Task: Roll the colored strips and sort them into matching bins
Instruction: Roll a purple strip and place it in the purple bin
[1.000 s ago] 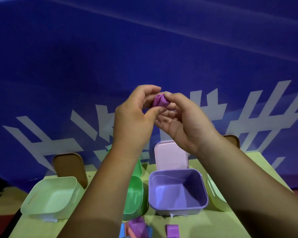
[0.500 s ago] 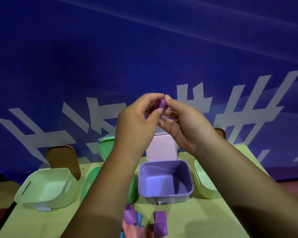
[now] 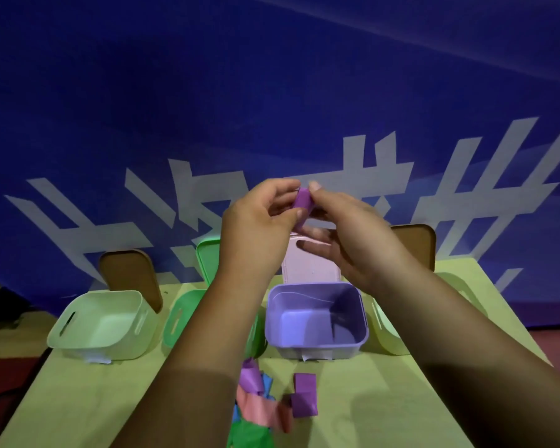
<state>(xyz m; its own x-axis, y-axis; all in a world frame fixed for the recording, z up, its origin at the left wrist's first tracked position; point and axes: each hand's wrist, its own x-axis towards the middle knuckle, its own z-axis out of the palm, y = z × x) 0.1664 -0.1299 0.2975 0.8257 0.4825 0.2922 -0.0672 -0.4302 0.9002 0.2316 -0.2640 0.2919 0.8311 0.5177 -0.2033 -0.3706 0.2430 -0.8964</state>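
Note:
Both hands are raised above the table, pinching one small rolled purple strip (image 3: 302, 202) between their fingertips. My left hand (image 3: 259, 227) grips it from the left with thumb and forefinger; my right hand (image 3: 346, 234) holds it from the right, palm turned up. Directly below stands the open purple bin (image 3: 317, 344), which looks empty, its pink lid (image 3: 307, 266) propped behind it. A loose pile of strips lies on the table in front: purple (image 3: 304, 394), pink (image 3: 259, 407), blue (image 3: 267, 384) and green (image 3: 249, 434).
A pale green bin (image 3: 101, 324) stands at the left, a brighter green bin (image 3: 178, 321) beside it partly behind my left forearm, and a pale yellow bin (image 3: 385, 331) at the right behind my right arm. Brown lids (image 3: 130, 276) lean against the blue banner.
The camera has tilted down, so the bins and the strip pile sit higher in view. Both hands stay together on the purple strip, which now looks more tightly rolled.

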